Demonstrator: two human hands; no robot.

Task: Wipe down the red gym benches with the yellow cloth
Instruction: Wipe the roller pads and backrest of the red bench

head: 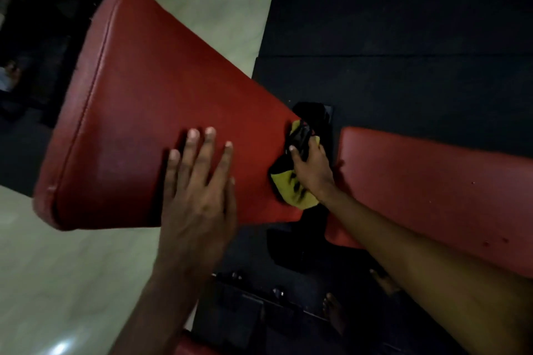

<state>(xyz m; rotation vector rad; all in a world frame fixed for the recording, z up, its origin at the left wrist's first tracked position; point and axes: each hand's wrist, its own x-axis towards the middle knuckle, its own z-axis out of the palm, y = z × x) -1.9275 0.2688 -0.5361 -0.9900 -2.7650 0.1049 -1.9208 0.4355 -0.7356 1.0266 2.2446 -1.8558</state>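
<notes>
Yellow cloth [294,190], with dark stains on it, lies bunched at the narrow end of the big red backrest pad [150,95], just at the gap that separates this pad from the red seat pad [432,181]. The right hand [313,167] grasps the cloth from above, its fingers curled around the bunched fabric, and it presses the cloth onto the red surface. The forearm crosses over the seat pad. The left hand [199,190] is released: it lies flat on the backrest pad near the lower edge, palm down, with straight fingers spread apart, and it holds nothing. The two hands are near each other but do not touch. Under the gap between the pads a black frame [288,253] is visible. The bench stands partly on a pale shiny floor [57,282] and partly on a dark mat [403,37]. A bare foot [334,311] stands on the dark ground below the right arm.
</notes>
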